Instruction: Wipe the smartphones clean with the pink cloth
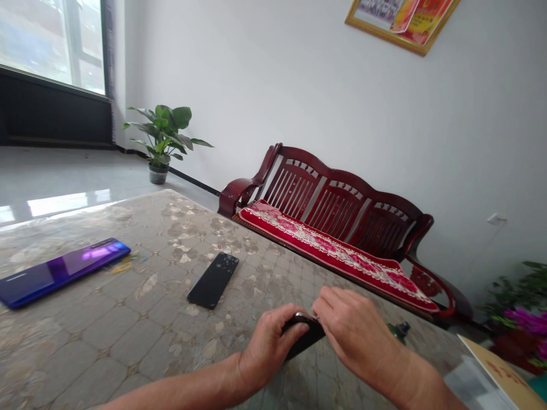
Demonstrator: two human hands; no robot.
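Steady the dark handset, work its edge gently

Good work here looks to depend on the left hand [271, 337], which pinches the dark smartphone [308, 341] between a thumb laid over one face and fingers curled around the other side. That hold should stay firm enough to stop the slim body twisting, yet light enough not to bow it. The right hand [354, 322] has its fingers bunched at the upper edge; whether they pinch the rim itself or something thin along it, I cannot tell, as the knuckles cover the contact. Short, even pressure along the edge would probably serve better than one hard pull, and keeping the handset low over the patterned worktop [115, 336] would soften any slip.

Take the loose black phone [213, 280] as the landmark: the held handset is to its right and nearer the wearer, tilted between both hands. It looks flat and dark, with a shiny, rounded rim catching light by the left thumb; much of the rest is hidden. The loose phone itself lies flat, pale specks clustered at its far end. Left of it rests a glossy blue-violet smartphone [64, 270]; well to its right, just past the right hand, shows a small bottle [400, 330] with a dark top.
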